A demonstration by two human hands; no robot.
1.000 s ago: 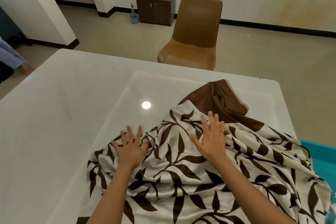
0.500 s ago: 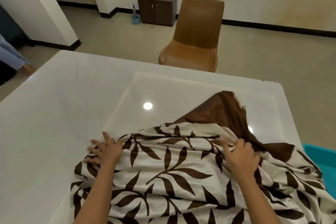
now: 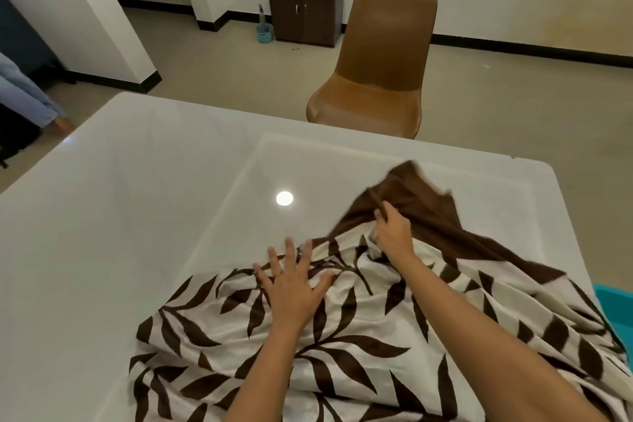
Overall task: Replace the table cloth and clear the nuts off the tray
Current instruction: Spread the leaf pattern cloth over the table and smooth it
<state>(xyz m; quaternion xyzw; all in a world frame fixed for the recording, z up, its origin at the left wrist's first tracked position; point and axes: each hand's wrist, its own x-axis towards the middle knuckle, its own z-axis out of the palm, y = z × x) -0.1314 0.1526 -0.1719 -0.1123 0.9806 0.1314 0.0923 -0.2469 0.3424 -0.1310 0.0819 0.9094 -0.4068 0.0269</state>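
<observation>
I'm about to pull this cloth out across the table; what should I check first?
1. Right hand grip on the brown border: ok, pinched.
2. Left hand pressing flat on the cloth: ok.
3. Cloth spread over the table: not ok, bunched at the near right.
4. Chair apart from the cloth: ok, beyond the far edge.
5. Tray and nuts: cannot tell, not in view.

Left of the left hand (image 3: 291,288): bare white table (image 3: 137,216) top, open out to its far-left edge. Ahead of both hands: a bare glossy strip up to the far edge, with the brown chair (image 3: 376,78) just behind it. The bunched table cloth (image 3: 342,336) lies under and between the hands, folds raised by the right hand (image 3: 392,233). Right of that hand: cloth to the table edge, then a teal object (image 3: 613,301).
</observation>
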